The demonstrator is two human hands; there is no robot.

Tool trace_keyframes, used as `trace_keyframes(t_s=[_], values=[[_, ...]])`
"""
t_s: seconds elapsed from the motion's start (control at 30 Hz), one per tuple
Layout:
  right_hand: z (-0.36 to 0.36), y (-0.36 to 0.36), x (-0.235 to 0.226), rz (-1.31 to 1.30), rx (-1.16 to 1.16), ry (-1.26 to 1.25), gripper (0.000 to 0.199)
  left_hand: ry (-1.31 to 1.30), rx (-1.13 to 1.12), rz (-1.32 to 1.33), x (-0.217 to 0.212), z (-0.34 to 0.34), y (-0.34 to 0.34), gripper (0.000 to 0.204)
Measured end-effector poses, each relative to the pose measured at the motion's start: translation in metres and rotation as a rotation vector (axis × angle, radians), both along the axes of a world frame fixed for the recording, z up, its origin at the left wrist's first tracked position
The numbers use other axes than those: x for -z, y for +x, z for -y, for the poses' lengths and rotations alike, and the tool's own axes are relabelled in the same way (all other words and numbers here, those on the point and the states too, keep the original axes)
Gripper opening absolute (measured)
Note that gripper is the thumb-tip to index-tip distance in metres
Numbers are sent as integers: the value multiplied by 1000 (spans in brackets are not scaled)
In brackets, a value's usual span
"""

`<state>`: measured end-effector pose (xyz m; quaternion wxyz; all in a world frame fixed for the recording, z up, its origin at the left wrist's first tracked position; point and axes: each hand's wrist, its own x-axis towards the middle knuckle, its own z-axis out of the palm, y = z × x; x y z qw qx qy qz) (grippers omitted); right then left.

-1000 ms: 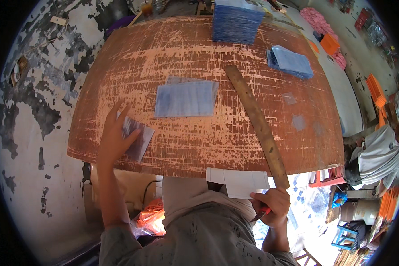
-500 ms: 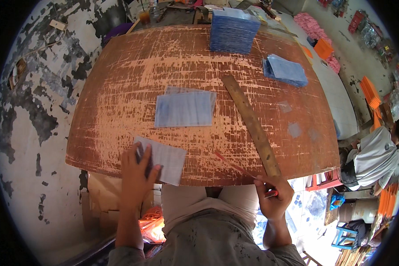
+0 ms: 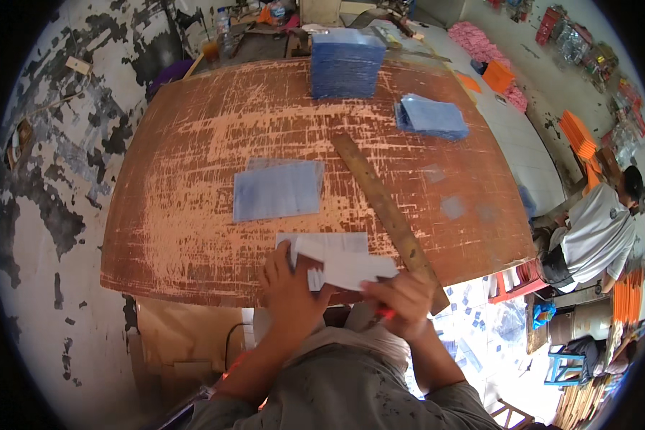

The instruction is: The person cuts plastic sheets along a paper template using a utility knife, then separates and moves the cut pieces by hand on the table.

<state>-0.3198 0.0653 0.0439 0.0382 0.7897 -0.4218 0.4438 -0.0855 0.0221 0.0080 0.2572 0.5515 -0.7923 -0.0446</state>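
A pale, whitish plastic sheet (image 3: pixel 350 268) is raised, blurred, between my hands at the table's near edge. My left hand (image 3: pixel 292 290) is at its left end, fingers spread and thumb apart. My right hand (image 3: pixel 403 302) is closed round a slim red tool (image 3: pixel 385 312), mostly hidden, and its fingertips meet the sheet's right end. Just behind lies another clear sheet (image 3: pixel 337 241), flat and partly covered. Farther off, a few overlapping bluish clear sheets (image 3: pixel 278 190) lie on the table. A worn brown ruler-like strip (image 3: pixel 380 208) slants down to the right beside my right hand.
The scratched brown table (image 3: pixel 193 150) carries a tall stack of blue sheets (image 3: pixel 345 68) at the back and a lower pile (image 3: pixel 433 116) to its right. A drink cup (image 3: pixel 210 50) stands beyond. At right sits another person (image 3: pixel 591 233), near orange stacks (image 3: pixel 627 295) and a blue stool (image 3: pixel 565 367).
Both hands have come together at the near edge, the left moving right and the right moving left. A whitish sheet is now raised between them. The view has shifted slightly.
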Motion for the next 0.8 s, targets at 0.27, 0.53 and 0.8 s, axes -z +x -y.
trace_keyframes(t_s=[0.27, 0.53, 0.8], values=[[-18, 10, 25, -77, -56, 251, 58, 217, 154, -496, 3, 8, 74, 56], [-8, 14, 27, -111, 21, 433, 46, -6, -41, -664, -11, 31, 94, 41], [-13, 14, 28, -87, 60, 486, 49, -1, -69, -387, 10, 30, 122, 22]])
